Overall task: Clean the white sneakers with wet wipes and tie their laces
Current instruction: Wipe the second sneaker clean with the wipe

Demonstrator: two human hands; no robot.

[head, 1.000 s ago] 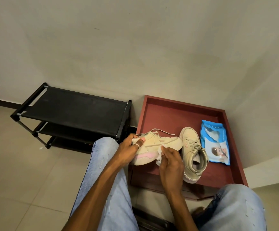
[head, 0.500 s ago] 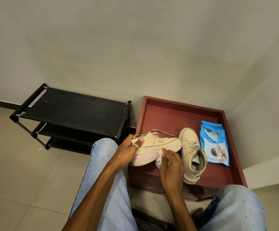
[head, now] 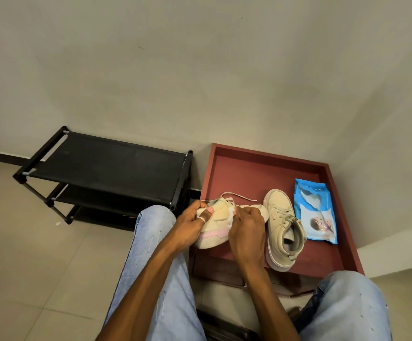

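Left hand (head: 190,223) grips the cream leather sneaker with pink sole stripe (head: 216,223) by its heel to steady it, so the right hand (head: 245,228) can scrub its side with a crumpled white wet wipe (head: 230,219).

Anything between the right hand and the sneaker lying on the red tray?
Nothing visible: the right hand, holding a wipe against the held sneaker, is right beside the other sneaker on the tray.
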